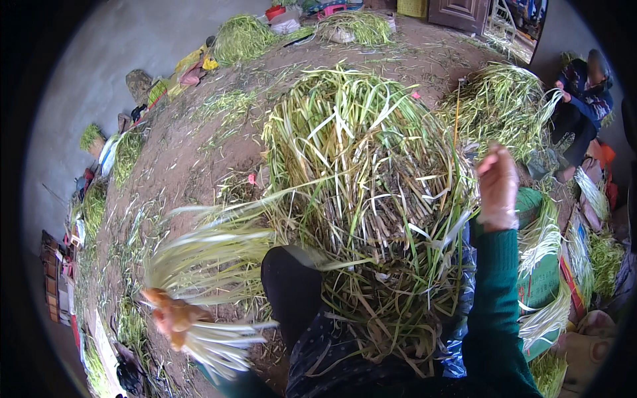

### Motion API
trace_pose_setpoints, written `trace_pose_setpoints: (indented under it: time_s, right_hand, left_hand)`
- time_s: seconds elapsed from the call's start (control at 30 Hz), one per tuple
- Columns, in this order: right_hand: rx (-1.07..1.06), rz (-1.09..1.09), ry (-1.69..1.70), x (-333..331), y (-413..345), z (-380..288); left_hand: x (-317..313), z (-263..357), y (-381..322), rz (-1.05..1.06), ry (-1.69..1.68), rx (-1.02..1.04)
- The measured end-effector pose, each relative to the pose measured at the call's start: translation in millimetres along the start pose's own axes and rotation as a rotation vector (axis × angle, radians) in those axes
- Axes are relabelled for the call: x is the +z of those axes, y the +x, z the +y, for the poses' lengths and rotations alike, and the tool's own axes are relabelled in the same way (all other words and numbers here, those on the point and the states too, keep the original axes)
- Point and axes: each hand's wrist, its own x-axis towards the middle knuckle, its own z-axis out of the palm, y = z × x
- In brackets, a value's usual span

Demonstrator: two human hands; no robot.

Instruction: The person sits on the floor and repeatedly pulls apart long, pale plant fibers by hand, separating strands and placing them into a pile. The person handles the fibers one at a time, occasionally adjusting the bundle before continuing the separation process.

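My left hand (176, 318), at the lower left, is closed around a bunch of long leafy stalks (214, 253); the white stem ends stick out below the fist and the green leaves fan upward, blurred. My right hand (497, 186) is raised at the right edge of the large plant heap, its fingers bent together; whether it holds anything is unclear. Between the hands, a big heap of green and yellowed leafy stalks (348, 149) stands before me, brown stems showing in its middle. Loose leaves hang over my lap.
A co-worker (582, 99) sits at the upper right beside another plant heap (502, 109). Trimmed white-stemmed bunches (545, 244) lie on a green sack (542, 283) at my right. More heaps (244, 37) stand at the back. Leaf scraps litter the earthen floor (174, 154).
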Motion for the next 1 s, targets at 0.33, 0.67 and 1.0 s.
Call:
trace_pose_setpoints:
  time_s: [0.33, 0.67, 1.0]
  right_hand:
    - [-0.23, -1.272, -2.136, 128, -129, 82]
    - [0.161, -1.495, -1.036, 61, -208, 58]
    - [0.104, -0.509, -1.266, 181, -33, 110]
  left_hand:
    - [-12, -83, 17, 0.428, 0.112, 0.092]
    - [-27, -109, 3, 0.564, -0.175, 0.024]
    - [-32, -123, -9, 0.582, 0.0, -0.026]
